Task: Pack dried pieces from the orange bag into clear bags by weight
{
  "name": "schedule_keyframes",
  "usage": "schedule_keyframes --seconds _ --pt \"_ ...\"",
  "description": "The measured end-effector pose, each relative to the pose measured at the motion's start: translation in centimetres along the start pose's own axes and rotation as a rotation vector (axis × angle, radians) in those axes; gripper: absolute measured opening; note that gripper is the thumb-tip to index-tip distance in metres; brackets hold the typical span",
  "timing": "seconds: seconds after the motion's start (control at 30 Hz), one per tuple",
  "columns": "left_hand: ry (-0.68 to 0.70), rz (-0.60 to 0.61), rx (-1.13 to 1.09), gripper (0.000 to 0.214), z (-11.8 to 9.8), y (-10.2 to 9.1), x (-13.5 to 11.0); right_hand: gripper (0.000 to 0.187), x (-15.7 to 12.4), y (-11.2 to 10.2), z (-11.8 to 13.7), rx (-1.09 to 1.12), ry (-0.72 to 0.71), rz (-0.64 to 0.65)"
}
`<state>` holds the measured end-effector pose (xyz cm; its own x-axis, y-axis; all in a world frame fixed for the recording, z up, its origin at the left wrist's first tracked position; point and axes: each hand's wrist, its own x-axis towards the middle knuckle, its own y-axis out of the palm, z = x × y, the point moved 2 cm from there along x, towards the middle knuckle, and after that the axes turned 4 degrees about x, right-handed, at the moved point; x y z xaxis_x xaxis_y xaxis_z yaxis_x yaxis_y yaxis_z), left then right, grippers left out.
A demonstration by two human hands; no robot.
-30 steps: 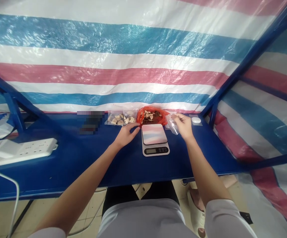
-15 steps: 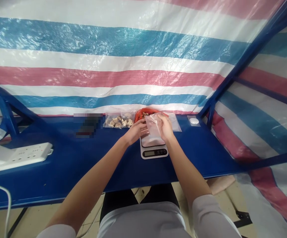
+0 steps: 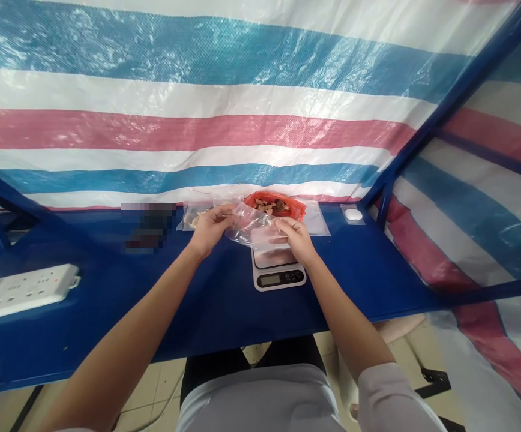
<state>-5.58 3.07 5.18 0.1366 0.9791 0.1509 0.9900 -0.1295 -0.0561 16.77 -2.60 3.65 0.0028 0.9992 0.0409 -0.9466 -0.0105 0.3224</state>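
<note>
Both my left hand (image 3: pixel 210 230) and right hand (image 3: pixel 297 241) pinch the clear bag (image 3: pixel 245 229) in the middle of the frame. If I tug too hard, it could rip; if I slip, I could bump the scale (image 3: pixel 281 279).

Pinkish-red, white and blue striped plastic sheet (image 3: pixel 188 132)
The thin plastic pouch (image 3: pixel 242 232) is clear, the crumpled plastic bag (image 3: pixel 298 210) orange-red.
</note>
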Motion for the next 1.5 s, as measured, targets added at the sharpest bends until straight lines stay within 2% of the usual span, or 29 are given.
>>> schedule_keyframes --seconds 0.1,0.23,0.4,0.53,0.67,0.8,0.87,0.93,1.03,1.13,1.27,1.37,1.5 --pt "0.064 0.039 0.252 0.051 -0.5 -2.1 1.0 0.042 -0.2 0.7 0.0 -0.076 0.067 0.084" --pt "0.171 0.209 0.440 0.041 -1.5 -3.3 2.2 0.037 0.6 1.9 0.1 -0.168 0.073 0.140" --pt "0.261 0.411 0.554 0.036 -1.5 -2.3 3.2 0.036 3.2 2.3 -0.4 -0.367 -0.053 0.104" --pt "0.271 0.462 0.578 0.036 -0.7 -1.1 3.6 0.029 4.4 2.2 -1.0 -0.487 -0.148 0.144" --pt "0.306 0.374 0.609 0.037 -0.2 -0.5 3.3 0.024 4.9 1.8 -1.6 -0.542 -0.204 0.145" --pt "0.477 0.106 0.698 0.036 -0.7 0.1 1.4 0.017 4.9 1.2 -1.9 -0.559 -0.268 0.029" --pt "0.505 -0.007 0.746 0.034 -1.0 0.7 0.2 0.015 4.7 1.1 -1.7 -0.562 -0.300 -0.017" --pt "0.478 -0.033 0.739 0.032 -1.1 1.7 -0.8 0.014 4.3 1.1 -1.6 -0.559 -0.322 -0.037" --pt "0.318 -0.019 0.629 0.034 -0.6 3.0 -1.3 0.015 3.5 1.1 -1.4 -0.584 -0.357 -0.054" --pt "0.139 -0.012 0.432 0.044 0.4 3.9 -0.8 0.016 2.6 1.0 -1.4 -0.644 -0.427 -0.052" --pt "-0.053 -0.032 0.176 0.043 1.6 4.3 -0.5 0.018 1.8 1.0 -1.8 -0.696 -0.485 0.001" --pt "-0.116 -0.037 0.099 0.039 2.1 4.3 -0.6 0.016 1.6 1.0 -2.0 -0.724 -0.446 0.025" --pt "-0.107 -0.013 0.027 0.033 2.3 4.1 -0.8 0.018 1.5 1.1 -2.0 -0.762 -0.417 0.028"
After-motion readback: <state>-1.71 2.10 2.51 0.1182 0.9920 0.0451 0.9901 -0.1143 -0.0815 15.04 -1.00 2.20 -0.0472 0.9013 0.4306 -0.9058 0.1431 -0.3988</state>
